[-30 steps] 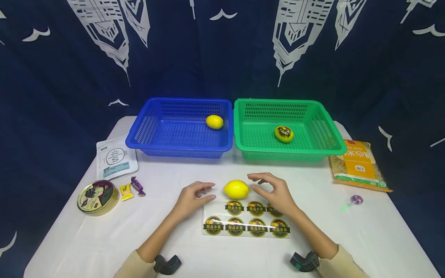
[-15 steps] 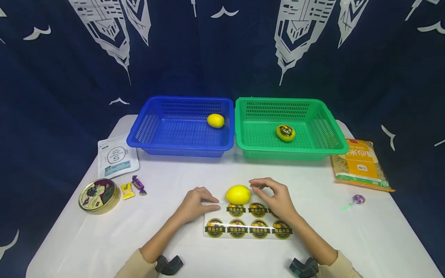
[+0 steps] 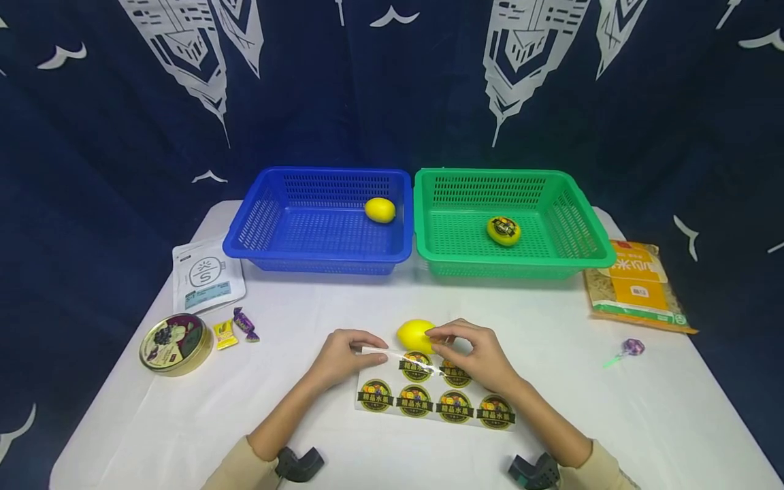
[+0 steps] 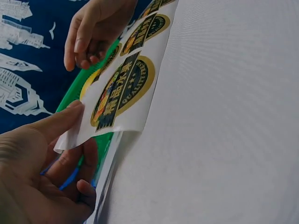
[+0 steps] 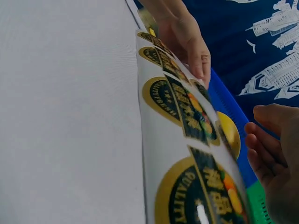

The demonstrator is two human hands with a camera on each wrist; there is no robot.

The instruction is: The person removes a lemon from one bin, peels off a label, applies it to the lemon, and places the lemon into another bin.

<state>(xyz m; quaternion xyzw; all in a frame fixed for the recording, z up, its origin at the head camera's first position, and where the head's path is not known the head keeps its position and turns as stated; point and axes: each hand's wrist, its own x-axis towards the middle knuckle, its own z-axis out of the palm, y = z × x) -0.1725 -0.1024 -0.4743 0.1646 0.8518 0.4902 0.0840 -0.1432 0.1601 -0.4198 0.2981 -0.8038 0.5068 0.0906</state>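
A sheet of round black-and-gold stickers [image 3: 414, 400] lies on the table with its far edge lifted. My left hand [image 3: 344, 355] pinches its far left corner between thumb and fingers; the left wrist view shows the corner [image 4: 70, 136] bending there. Beyond the sheet rests a yellow lemon [image 3: 413, 334], partly covered by my right fingertips in the head view. My right hand [image 3: 480, 350] hovers over the sheet's far edge, fingers loosely bent. In the right wrist view this hand [image 5: 280, 154] stands apart from the sheet, holding nothing.
Behind are a blue basket [image 3: 318, 258] with a lemon [image 3: 380, 210] and a green basket [image 3: 514, 262] with a stickered lemon [image 3: 503, 231]. At left lie a white pouch [image 3: 208, 275], round tin [image 3: 174, 344] and two candies [image 3: 224, 334]. A noodle-like packet [image 3: 637, 286] and lollipop [image 3: 631, 348] lie right.
My left hand has moved to the sheet's far left corner, taken hold of it and raised that edge. My right hand has shifted left, close to the lemon.
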